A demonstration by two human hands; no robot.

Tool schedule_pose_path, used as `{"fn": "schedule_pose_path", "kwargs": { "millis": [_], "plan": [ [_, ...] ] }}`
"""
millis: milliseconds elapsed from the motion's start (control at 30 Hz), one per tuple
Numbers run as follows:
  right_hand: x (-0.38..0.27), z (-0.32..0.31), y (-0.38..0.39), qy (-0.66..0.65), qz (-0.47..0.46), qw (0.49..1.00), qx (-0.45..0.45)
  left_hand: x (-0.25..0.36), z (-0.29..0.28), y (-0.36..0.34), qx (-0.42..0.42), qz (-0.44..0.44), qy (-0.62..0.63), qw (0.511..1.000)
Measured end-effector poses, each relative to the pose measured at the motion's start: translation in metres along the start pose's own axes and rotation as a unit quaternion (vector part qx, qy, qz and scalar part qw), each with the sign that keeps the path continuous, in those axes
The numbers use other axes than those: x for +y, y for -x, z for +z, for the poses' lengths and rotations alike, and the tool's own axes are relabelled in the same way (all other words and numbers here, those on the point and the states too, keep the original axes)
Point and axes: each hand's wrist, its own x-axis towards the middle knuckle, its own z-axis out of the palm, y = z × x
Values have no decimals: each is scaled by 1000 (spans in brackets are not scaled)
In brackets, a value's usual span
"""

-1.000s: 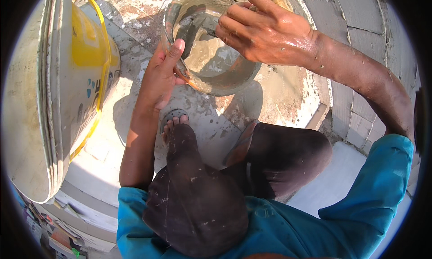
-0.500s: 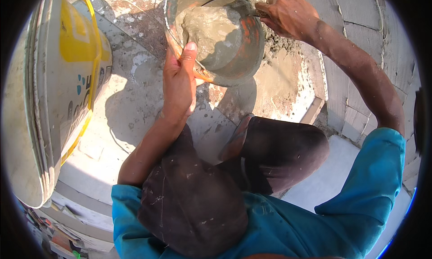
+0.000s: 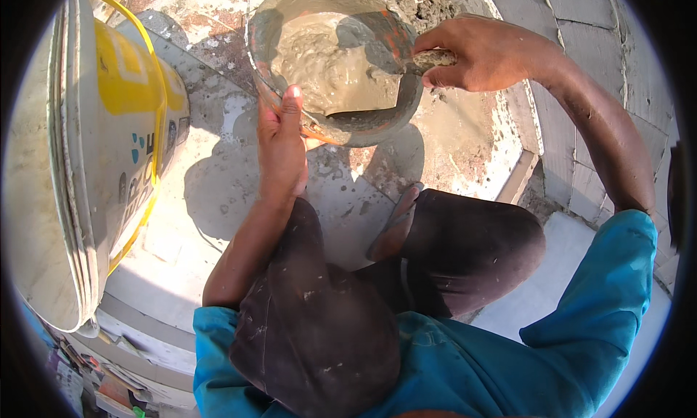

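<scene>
1. Here, through the head view, I have the left hand clamped on the near left rim of a small bucket, thumb lying up along the lip and fingers partly hidden behind the wall.
2. I see the right hand closed around the crusted handle of a trowel, just at the bucket's right rim. Its blade I cannot make out clearly; a dark straight edge shows at the near side of the mix, and I cannot tell whether that is metal or shadow.
3. Wet grey mortar lies lumpy inside the small bucket, part in sun and part in shade.
4. That bucket is over the splashed surface, left of its right edge; from here I cannot tell whether its base touches down. A clump of mortar sits beyond the right hand's fingers, near that same edge.
5. Past the right edge I get grey blocks.
6. Toward the surface's left side is a big white bucket with a yellow handle, well apart from both hands.
</scene>
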Motion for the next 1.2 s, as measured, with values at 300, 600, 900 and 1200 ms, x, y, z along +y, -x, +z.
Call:
{"fn": "schedule_pose_path", "kwargs": {
  "millis": [300, 600, 900, 1200],
  "plan": [
    [-3, -2, -132, 48, -130, 988, 68, -3, -38, -12, 8, -51, -48, 998],
    [-93, 85, -86, -587, -102, 593, 541, 16, -54, -21, -48, -100, -13, 994],
    [-57, 9, -62, -507, -4, 388, 770, 21, -14, -7, -29, -75, -49, 996],
    [-53, 45, -145, -698, -324, 623, 142, 44, -44, -23, -114, -115, -122, 979]
  ]
}}
